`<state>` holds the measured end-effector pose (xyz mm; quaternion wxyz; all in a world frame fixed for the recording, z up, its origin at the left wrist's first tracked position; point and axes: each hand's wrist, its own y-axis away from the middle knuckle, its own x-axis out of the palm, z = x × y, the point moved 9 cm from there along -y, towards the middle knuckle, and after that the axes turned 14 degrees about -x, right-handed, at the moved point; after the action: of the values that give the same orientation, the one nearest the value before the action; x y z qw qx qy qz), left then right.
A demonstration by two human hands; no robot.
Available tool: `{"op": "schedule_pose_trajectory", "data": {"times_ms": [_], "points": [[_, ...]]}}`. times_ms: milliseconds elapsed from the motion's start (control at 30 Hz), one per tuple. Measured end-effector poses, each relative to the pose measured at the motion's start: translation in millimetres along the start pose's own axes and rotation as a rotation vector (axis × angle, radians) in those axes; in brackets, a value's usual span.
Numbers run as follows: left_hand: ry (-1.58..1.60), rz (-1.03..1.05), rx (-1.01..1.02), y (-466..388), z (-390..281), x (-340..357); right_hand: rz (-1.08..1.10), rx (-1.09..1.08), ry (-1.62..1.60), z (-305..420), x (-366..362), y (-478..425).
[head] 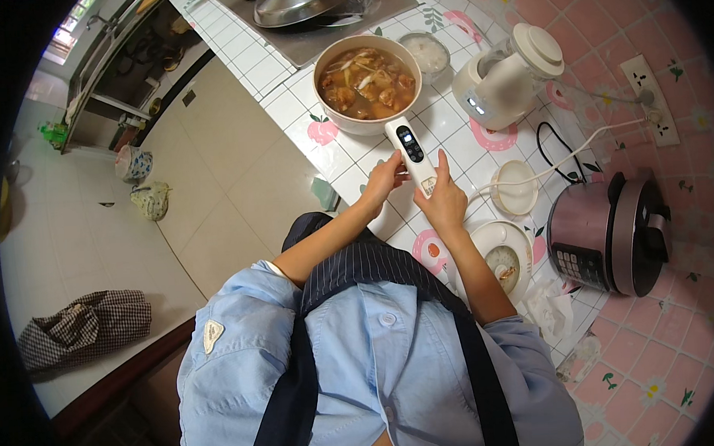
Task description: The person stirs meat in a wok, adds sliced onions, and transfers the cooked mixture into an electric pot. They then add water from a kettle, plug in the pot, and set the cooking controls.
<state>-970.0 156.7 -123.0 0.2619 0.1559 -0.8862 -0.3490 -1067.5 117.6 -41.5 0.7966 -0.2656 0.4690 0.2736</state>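
Observation:
A cream electric cooking pot (369, 127) stands on the tiled-pattern counter, filled with brown broth and pieces of food. Its white handle (425, 175), with a lit control panel, points towards me. My right hand (444, 202) is around the lower end of this handle, index finger stretched along its side. At the handle's left edge is my left hand (385, 182), fingers curled and partly hidden; whether it grips the handle cannot be told. Behind the pot's right side sits a clear bowl (426, 55) with pale contents.
An electric kettle (495, 94) stands right of the pot, near a power strip (650, 99). A small cream bowl (514, 187), a cable, a round lid-like dish (522, 239) and a pressure cooker (584, 237) are at the right. A cooktop (319, 36) holding a metal lid lies beyond.

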Motion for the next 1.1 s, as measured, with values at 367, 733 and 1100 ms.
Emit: {"op": "schedule_pose_trajectory", "data": {"times_ms": [367,733,1100], "points": [[0.001,-0.009,-0.006,0.2,0.0,-0.6,-0.055,-0.066,-0.008,2.7,-2.2,-0.3],[0.013,-0.018,-0.012,-0.7,1.3,-1.6,-0.063,-0.062,-0.018,2.5,-2.9,-0.4],[0.016,-0.012,0.000,0.3,-0.2,-0.9,0.007,0.013,-0.022,-1.9,0.6,-0.4]]}}
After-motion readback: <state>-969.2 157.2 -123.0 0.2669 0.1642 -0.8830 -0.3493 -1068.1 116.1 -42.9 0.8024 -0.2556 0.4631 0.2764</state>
